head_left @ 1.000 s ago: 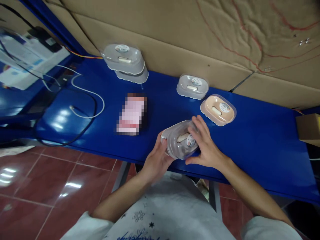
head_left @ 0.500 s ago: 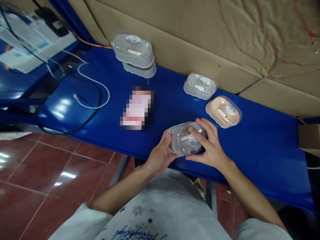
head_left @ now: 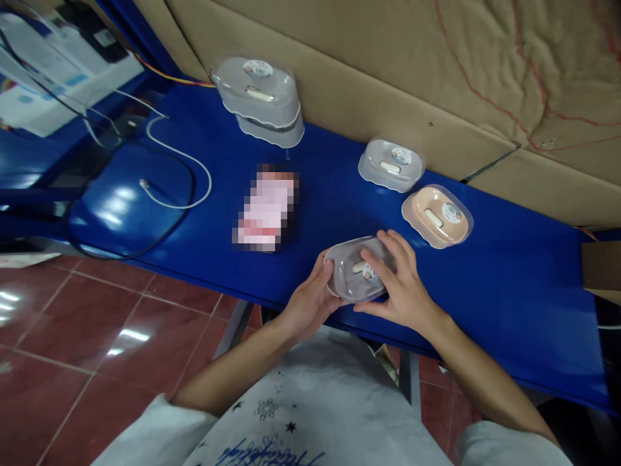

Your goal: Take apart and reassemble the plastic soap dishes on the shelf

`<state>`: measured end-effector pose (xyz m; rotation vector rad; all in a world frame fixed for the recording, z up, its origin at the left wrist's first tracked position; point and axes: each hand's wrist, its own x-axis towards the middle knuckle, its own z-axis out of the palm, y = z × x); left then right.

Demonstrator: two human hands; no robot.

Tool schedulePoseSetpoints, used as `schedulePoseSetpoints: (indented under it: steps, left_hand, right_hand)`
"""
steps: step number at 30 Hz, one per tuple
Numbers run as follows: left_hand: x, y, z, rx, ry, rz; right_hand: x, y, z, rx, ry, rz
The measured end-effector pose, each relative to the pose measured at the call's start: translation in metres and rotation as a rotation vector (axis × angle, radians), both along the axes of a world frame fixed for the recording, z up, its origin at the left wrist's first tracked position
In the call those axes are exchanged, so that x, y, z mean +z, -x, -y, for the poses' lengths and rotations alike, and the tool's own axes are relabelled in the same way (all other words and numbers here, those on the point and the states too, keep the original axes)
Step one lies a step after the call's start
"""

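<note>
Between my two hands, just above the front edge of the blue table, is a grey oval pack [head_left: 347, 268] with a clear plastic shell, a white bar-shaped piece and a round sticker. My left hand [head_left: 313, 294] grips its left end, thumb on the near top corner. At the right end, my right hand [head_left: 400, 285] is closed around the pack, with fingers over the far side and top, partly hiding the sticker. Behind it on the table lie a similar grey pack [head_left: 391, 166] and a peach-coloured pack [head_left: 436, 217].
Two more grey packs [head_left: 259, 97] are stacked at the back left. A pixelated pink rectangle [head_left: 266, 210] lies left of my hands. A white cable [head_left: 206, 175] and a black cord loop over the left part of the table [head_left: 504, 291]. Brown cardboard [head_left: 349, 65] lines the back.
My right hand and the held pack's right end have shifted slightly left and the pack has turned a little. The view has moved slightly. Both hands stay on the pack.
</note>
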<state>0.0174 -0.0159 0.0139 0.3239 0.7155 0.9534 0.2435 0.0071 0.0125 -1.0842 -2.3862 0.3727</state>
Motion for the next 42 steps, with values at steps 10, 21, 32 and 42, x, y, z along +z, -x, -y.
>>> schedulePoseSetpoints:
  steps: [10,21,32,42]
  left_hand:
    - [-0.002,0.032,0.001,-0.017,0.031,-0.227]
    - [0.005,0.053,0.051,0.145,-0.736,-0.705]
    - [-0.007,0.034,0.043,-0.040,-0.577,-0.618]
    - [-0.025,0.008,0.018,-0.086,-0.968,-1.139]
  right_hand:
    - [0.007,-0.007,-0.007,0.141,-0.046,-0.029]
    - [0.001,0.024,-0.032,-0.072,-0.136,0.247]
    - [0.023,-0.073,-0.057,-0.678,-0.091,0.384]
    - [0.034,-0.029,-0.001,0.069,0.214,0.157]
